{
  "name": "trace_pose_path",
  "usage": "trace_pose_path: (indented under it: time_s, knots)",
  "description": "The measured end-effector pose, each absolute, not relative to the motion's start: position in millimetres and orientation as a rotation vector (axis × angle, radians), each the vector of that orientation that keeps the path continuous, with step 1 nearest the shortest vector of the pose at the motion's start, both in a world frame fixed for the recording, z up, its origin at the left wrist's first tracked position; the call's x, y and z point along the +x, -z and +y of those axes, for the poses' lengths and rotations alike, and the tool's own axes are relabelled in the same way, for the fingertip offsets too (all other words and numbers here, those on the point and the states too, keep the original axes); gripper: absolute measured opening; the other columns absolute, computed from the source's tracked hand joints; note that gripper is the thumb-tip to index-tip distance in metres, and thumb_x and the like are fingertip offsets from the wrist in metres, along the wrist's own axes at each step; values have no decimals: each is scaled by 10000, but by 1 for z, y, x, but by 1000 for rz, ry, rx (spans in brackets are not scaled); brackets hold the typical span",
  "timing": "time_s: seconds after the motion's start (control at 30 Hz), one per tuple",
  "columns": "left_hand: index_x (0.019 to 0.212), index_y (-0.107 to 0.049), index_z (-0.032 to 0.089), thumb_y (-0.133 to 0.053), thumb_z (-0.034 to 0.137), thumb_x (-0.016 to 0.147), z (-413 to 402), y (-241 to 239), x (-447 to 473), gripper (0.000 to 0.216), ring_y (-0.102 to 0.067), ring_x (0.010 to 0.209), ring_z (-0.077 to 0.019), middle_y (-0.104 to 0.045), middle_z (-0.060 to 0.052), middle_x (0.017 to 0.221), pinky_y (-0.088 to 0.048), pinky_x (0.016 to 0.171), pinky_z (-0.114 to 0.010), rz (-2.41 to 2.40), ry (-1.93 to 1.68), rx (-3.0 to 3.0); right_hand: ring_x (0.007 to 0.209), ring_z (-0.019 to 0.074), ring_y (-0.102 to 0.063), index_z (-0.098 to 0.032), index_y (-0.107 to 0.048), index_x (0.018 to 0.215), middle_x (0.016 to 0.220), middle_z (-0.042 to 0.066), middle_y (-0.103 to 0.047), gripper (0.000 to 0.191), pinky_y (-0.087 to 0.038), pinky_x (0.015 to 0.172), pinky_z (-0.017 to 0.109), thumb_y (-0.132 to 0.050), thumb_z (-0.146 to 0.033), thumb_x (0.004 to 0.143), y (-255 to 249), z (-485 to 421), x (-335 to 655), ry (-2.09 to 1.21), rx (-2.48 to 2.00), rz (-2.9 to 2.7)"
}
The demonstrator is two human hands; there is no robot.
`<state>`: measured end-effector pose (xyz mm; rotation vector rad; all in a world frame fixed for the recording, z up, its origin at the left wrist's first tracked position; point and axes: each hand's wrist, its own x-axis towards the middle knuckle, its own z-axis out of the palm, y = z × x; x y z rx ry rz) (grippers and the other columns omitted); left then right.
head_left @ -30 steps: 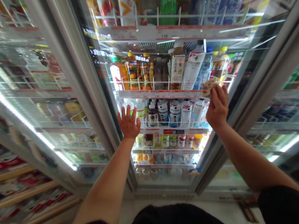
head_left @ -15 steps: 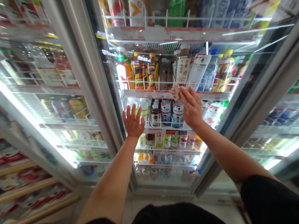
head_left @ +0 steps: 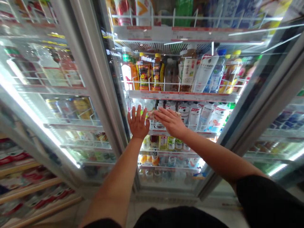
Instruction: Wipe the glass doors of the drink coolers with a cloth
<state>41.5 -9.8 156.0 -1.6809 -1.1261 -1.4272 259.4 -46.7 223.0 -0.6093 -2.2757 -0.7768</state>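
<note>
In the head view, my left hand (head_left: 138, 124) lies flat with spread fingers against the glass door (head_left: 163, 186) of a drinks fridge, near its left side. My right hand (head_left: 172, 122) is just to its right, pressing a crumpled pinkish cloth (head_left: 153, 114) to the glass. Part of the cloth sticks out past the fingertips; the rest is under the hand. Behind the glass, bottles (head_left: 187, 68) stand on wire shelves, and the right hand hides some on the middle shelf.
A metal door frame (head_left: 95, 72) runs down the left, another (head_left: 256, 104) down the right. Neighbouring fridge doors show more drinks. At the lower left stands a rack with wooden-edged shelves (head_left: 30, 190) of packaged goods.
My right hand has moved left and down across the glass with the cloth, ending beside my left hand. The left hand stays spread in nearly the same place.
</note>
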Motion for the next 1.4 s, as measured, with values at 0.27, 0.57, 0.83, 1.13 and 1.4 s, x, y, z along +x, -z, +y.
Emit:
trace_pose_path:
  time_s: [0.27,0.57,0.83,1.13,1.4]
  knots:
    - [1410,-520,230,-394,389,976,-11,-157,42,479,-142,1532,-188,-443,-77,1536,-91,1258,-450,-1138,1416,-1667,1499,195,-299,-342,-371,1515,1533,-40,-469,582,-261,1254,463,-393,-116,980,-268,-37,220,777,-688,-2130]
    - [1413,-526,239,-408,405,960,-11,-157,42,497,-130,1535,-213,-431,-62,1544,-50,1270,-468,-1185,1482,-1741,1533,236,-189,-304,-330,1524,1555,-43,-413,567,-197,1247,554,-288,-103,995,-333,-15,214,862,-618,-2071]
    - [1423,-514,241,-425,377,958,-9,-155,40,493,-147,1532,-203,-426,-66,1547,-87,1263,-466,-1149,1418,-1675,1515,244,-251,-322,-402,1485,1502,-35,-475,539,-221,1252,553,-367,-122,986,-336,-21,252,872,-536,-2114]
    - [1418,-518,248,-409,406,961,-9,-156,40,496,-141,1535,-213,-423,-62,1551,-68,1265,-477,-1179,1463,-1708,1461,232,-368,-322,-528,1389,1467,-34,-529,468,-315,1216,520,-372,-134,990,-342,-32,321,918,-528,-2176]
    - [1439,-492,245,-415,397,961,-8,-155,40,507,-137,1535,-212,-413,-72,1556,-70,1264,-478,-1161,1436,-1698,1485,187,-304,-256,-571,1351,1453,29,-557,399,-294,1216,461,-306,-268,1053,-345,-46,376,873,-784,-1797]
